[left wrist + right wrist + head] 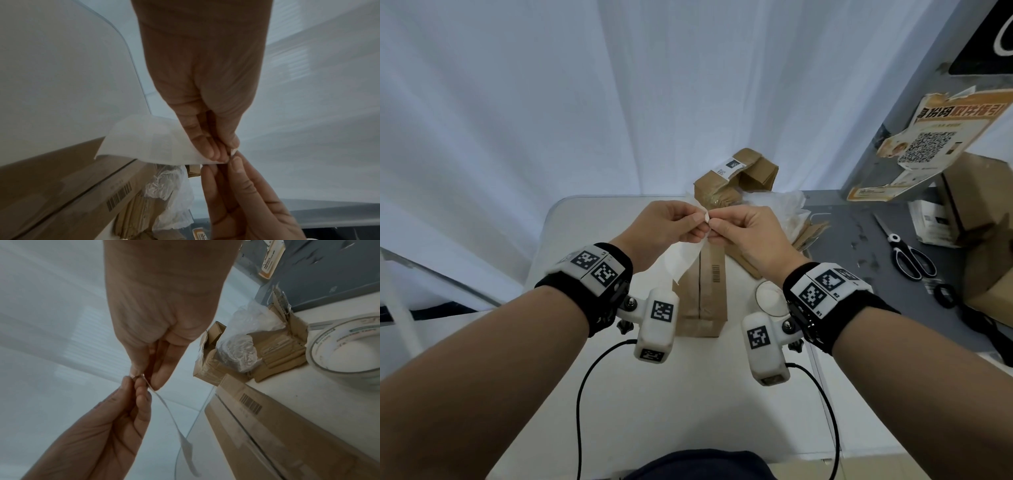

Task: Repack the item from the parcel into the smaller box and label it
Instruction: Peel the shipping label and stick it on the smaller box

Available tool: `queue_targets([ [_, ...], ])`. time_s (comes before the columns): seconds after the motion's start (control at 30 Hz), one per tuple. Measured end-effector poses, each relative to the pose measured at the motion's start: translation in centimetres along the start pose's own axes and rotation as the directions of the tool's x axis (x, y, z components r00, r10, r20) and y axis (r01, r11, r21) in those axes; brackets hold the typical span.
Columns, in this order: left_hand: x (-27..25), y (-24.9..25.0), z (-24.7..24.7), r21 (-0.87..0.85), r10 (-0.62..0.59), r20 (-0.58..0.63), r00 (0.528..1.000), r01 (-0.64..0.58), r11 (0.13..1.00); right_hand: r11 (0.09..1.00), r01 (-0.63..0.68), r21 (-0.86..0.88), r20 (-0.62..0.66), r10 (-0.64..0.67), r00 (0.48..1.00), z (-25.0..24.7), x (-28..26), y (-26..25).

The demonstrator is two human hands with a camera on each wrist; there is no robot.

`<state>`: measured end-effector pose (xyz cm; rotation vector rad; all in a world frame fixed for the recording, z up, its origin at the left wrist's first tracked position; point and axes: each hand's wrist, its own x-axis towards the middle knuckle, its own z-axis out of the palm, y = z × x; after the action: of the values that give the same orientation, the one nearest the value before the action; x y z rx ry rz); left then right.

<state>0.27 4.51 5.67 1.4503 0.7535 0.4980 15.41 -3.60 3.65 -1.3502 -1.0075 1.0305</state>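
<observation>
Both hands meet above the white table [592, 246] and pinch one corner of a white label sheet [688, 257], which hangs down to the left. My left hand [700, 219] holds the corner between thumb and fingers; my right hand [717, 224] pinches the same corner from the other side. In the left wrist view the label [148, 141] droops from my left hand [222, 154]; in the right wrist view the label [174, 418] shows edge-on. Under the hands lies a long, closed brown box [705, 294] with a barcode. Behind it stands the torn-open parcel [736, 178].
Crumpled clear plastic [774, 205] and torn cardboard lie right of the parcel. A tape roll [770, 298] sits beside the long box. Scissors [907, 253] and more cardboard boxes [976, 192] are on the grey surface at right. A white curtain hangs behind.
</observation>
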Motion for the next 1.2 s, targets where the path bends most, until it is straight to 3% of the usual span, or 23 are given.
queue_targets([
  [0.33,-0.5,0.0,-0.1,0.102,0.018,0.018,1.0,-0.02,0.995,1.0,-0.023,0.02,0.043,0.022,0.999,0.3,0.1,0.4],
  [0.83,-0.8,-0.3,-0.2,0.092,0.0,0.001,1.0,0.0,0.996,0.999,-0.031,-0.01,0.067,0.032,0.997,0.8,-0.3,0.1],
  [1.2,-1.2,-0.3,-0.3,0.114,0.06,0.029,0.998,-0.063,0.991,0.992,-0.084,0.095,0.03,0.082,0.996,1.0,-0.7,-0.2],
])
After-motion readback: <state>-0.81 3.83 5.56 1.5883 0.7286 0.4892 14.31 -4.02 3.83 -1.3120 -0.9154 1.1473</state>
